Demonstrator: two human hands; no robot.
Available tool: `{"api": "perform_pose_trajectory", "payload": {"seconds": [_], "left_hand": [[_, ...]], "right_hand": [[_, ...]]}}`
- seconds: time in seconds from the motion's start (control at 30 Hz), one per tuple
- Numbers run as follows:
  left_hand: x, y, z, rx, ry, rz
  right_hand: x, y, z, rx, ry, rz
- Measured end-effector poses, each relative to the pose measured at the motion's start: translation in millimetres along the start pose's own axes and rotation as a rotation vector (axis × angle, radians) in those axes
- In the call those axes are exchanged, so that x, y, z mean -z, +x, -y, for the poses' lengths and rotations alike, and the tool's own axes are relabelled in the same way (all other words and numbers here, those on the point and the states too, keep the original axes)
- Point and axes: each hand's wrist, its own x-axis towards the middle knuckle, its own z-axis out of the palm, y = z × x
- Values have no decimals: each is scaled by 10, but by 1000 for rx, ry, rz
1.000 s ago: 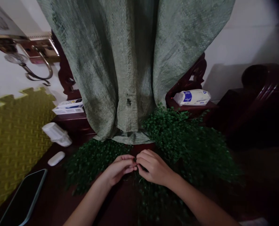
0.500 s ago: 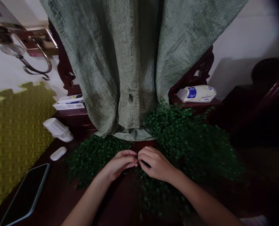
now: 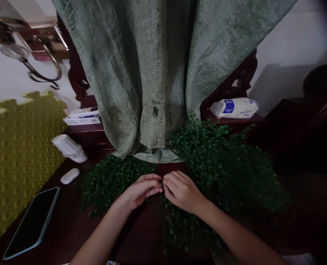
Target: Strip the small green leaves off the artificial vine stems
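Observation:
My left hand (image 3: 145,190) and my right hand (image 3: 182,192) meet at the fingertips over the dark red tabletop (image 3: 139,235). Both are closed in a pinch on a small green sprig (image 3: 161,182), mostly covered by the fingers. Left of my hands lies a heap of leafy green stems (image 3: 116,173) with tiny round heads or leaves. A larger green heap (image 3: 229,173) spreads on the right, and loose stems (image 3: 182,230) trail below my right hand.
A grey-green woven sack (image 3: 153,81) drapes down behind the heaps. On the left are a phone (image 3: 32,222), a white oval case (image 3: 70,176), a white ribbed container (image 3: 69,148) and a small box (image 3: 83,117). A tissue pack (image 3: 235,108) sits at the back right. Yellow foam matting (image 3: 22,158) stands far left.
The fingers of my right hand have drawn closer together, narrowing the gap between thumb and fingers. The whole view has shifted slightly. The heaps look the same.

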Motion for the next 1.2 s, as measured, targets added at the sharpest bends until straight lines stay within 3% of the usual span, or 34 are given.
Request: {"api": "perform_pose_trajectory", "payload": {"seconds": [0.5, 0.8, 1.2], "left_hand": [[-6, -33, -13, -26, 74, 25], [-12, -14, 9, -77, 115, 9], [-48, 14, 21, -286, 201, 42]], "right_hand": [[19, 3, -28, -22, 12, 121], [-17, -7, -16, -122, 99, 59], [-7, 17, 0, -232, 319, -38]]}}
